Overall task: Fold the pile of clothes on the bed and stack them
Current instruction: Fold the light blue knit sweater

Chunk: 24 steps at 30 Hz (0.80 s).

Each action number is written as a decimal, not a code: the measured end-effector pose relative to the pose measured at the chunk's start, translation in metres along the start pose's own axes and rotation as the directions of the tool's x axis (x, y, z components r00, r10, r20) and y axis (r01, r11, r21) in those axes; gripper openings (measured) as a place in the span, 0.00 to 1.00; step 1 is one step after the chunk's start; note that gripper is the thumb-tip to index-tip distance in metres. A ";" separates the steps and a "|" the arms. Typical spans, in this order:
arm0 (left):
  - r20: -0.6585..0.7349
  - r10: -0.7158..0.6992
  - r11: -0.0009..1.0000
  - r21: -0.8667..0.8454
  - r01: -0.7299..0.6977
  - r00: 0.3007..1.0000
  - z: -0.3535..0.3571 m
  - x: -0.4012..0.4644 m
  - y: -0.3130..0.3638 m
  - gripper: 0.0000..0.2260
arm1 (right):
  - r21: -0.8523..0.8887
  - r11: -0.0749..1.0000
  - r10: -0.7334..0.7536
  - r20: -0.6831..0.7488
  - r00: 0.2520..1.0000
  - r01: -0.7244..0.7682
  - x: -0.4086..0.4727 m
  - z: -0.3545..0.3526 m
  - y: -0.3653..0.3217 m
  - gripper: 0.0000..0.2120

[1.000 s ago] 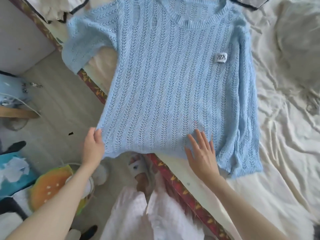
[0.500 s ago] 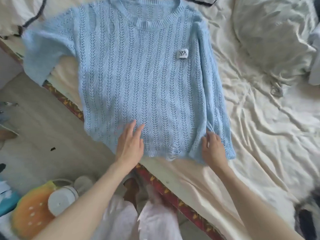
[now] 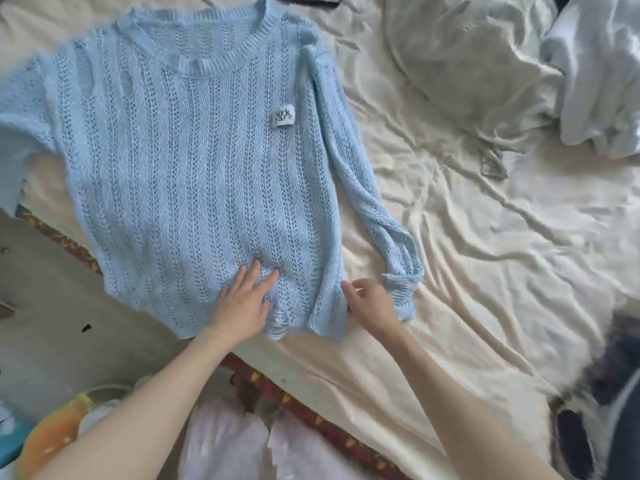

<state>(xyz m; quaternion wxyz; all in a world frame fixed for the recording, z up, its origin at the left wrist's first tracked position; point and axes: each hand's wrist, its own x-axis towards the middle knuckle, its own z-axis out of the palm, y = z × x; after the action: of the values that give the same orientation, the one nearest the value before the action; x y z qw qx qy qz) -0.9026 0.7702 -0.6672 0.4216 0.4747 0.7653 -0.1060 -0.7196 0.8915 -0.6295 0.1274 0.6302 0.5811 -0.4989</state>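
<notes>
Since half a second ago the right hand (image 3: 372,303) has let go of the sweater's lower corner and shifted a little to the right, and the long sleeve (image 3: 367,202) now lies apart from the body of the sweater (image 3: 187,174), angled toward the lower right. The left hand (image 3: 242,303) has stayed near the hem.

From the head camera, the light blue knit sweater lies front-up across the left half of the frame on the cream bedsheet (image 3: 485,254), its lower left corner hanging past the bed edge over the floor. A small white label (image 3: 283,116) sits on its chest. The left hand lies flat on the knit just above the hem, fingers straight and spread. The right hand sits between the hem and the sleeve cuff (image 3: 403,289), fingers loosely curled; whether it pinches the cuff cannot be told. A pale crumpled garment (image 3: 595,71) lies in the upper right corner.
</notes>
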 end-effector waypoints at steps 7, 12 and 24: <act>0.018 -0.060 0.985 -0.158 0.062 0.998 -0.014 0.000 0.011 0.24 | 0.576 0.803 0.128 0.079 0.989 -0.150 0.005 0.003 0.008 0.16; -0.134 -0.129 0.979 -0.178 0.104 0.983 -0.012 -0.009 0.025 0.23 | 0.285 0.932 -0.122 -0.342 0.932 0.226 -0.001 -0.036 0.035 0.12; -0.212 0.063 0.987 0.155 -0.030 0.975 -0.018 0.015 0.082 0.28 | -0.170 0.981 -0.160 -0.407 0.900 0.097 0.045 -0.063 0.038 0.23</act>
<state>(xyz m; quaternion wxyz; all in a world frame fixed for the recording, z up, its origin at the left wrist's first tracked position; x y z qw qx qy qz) -0.8484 0.8332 -0.6473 0.3011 0.5317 0.7851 -0.1015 -0.6645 0.9541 -0.6503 0.0124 0.6715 0.6701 -0.3159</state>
